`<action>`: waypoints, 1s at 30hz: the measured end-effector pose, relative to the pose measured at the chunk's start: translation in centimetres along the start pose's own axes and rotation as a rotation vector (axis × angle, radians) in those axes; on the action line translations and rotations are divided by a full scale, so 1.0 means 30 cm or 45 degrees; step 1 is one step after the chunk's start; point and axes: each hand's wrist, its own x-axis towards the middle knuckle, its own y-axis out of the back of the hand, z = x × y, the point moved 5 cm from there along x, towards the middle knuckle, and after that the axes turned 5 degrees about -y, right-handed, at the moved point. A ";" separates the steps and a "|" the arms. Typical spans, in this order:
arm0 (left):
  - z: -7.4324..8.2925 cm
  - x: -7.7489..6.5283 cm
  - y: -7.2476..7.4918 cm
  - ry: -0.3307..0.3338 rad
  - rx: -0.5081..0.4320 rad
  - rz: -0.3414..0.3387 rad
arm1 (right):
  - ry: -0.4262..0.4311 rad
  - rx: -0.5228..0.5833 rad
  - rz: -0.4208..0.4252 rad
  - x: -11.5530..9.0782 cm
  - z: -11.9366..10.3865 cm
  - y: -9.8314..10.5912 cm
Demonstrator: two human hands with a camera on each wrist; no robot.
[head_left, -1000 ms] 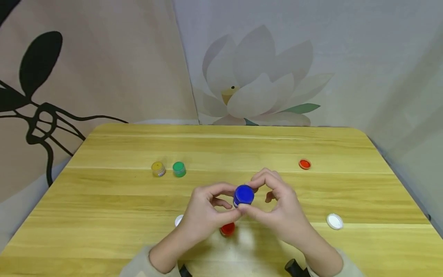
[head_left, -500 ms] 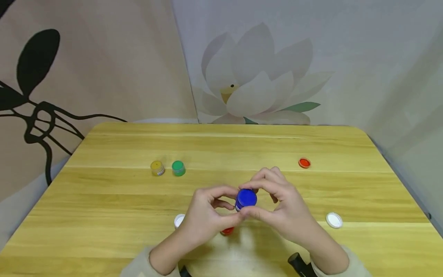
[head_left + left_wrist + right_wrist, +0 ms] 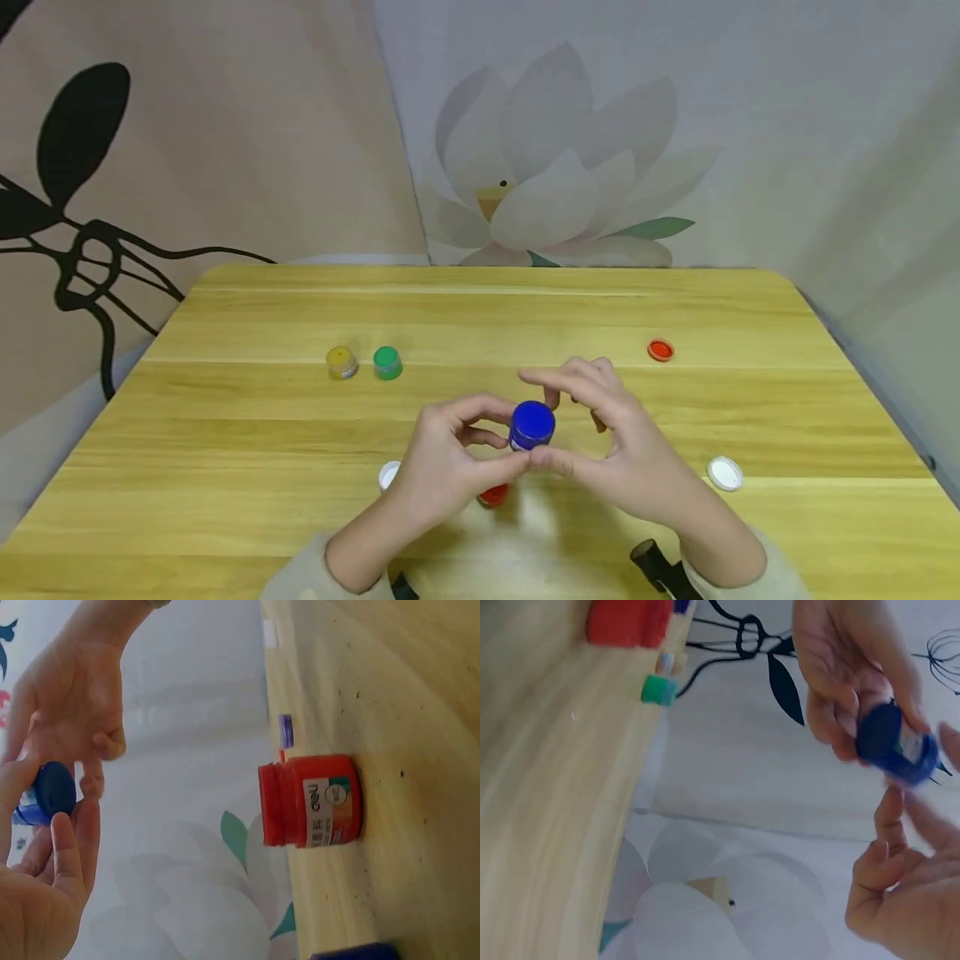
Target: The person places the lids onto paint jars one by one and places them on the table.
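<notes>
- Dark leaf and branch motif (image 3: 82,125): printed on the hanging cloth at far left, behind the tabletop (image 3: 225,433).
- Yellow-topped jar (image 3: 342,363): small, upright on the tabletop, toward the far side.
- Green-topped jar (image 3: 387,363): upright, just beside the yellow one, apart from it.
- White round item (image 3: 388,474): on the near part, partly hidden by the left forearm.
- Left hand (image 3: 450,454): thumb and fingers curled round the blue jar, gripping it from the side.
- Red jar (image 3: 492,497): upright on the tabletop with label toward the left wrist camera; in the head view, partly covered by the left hand.
- Blue jar (image 3: 532,425): raised between both hands above the tabletop, blue top uppermost.
- Right hand (image 3: 630,442): fingers spread, loosely bent, forefinger clear of the blue top; thumb at the jar's near side, contact impossible to tell.
- Red disc (image 3: 661,350): pale-rimmed, flat, far right.
- White disc (image 3: 725,473): flat, nearer, rightmost.
</notes>
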 end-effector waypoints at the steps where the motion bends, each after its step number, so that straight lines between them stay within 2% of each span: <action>1: -0.001 0.001 0.001 0.007 -0.008 -0.002 | 0.030 0.024 -0.017 -0.001 -0.003 0.006; 4: 0.000 0.002 0.003 0.004 -0.014 -0.003 | 0.041 0.038 -0.014 0.001 -0.006 0.014; 10: 0.003 0.001 0.001 -0.013 0.003 -0.005 | -0.197 0.023 0.000 0.007 0.025 -0.004; 12: 0.004 0.001 0.001 -0.016 0.007 -0.009 | -0.217 0.046 -0.045 0.006 0.032 -0.007; 17: 0.005 0.001 0.000 -0.025 -0.008 -0.034 | -0.112 0.114 -0.184 0.005 0.021 0.005; 19: 0.008 0.000 -0.002 -0.039 -0.013 -0.045 | -0.092 0.121 -0.174 0.007 0.019 0.006; 24: 0.015 -0.003 -0.005 -0.054 -0.010 -0.058 | -0.129 0.099 -0.077 0.010 0.029 -0.005; 26: 0.015 -0.003 -0.004 -0.050 -0.006 -0.056 | -0.124 0.118 -0.097 0.010 0.030 -0.001; 30: 0.010 0.000 -0.003 -0.055 0.001 -0.054 | 0.003 0.141 -0.181 0.005 0.019 0.026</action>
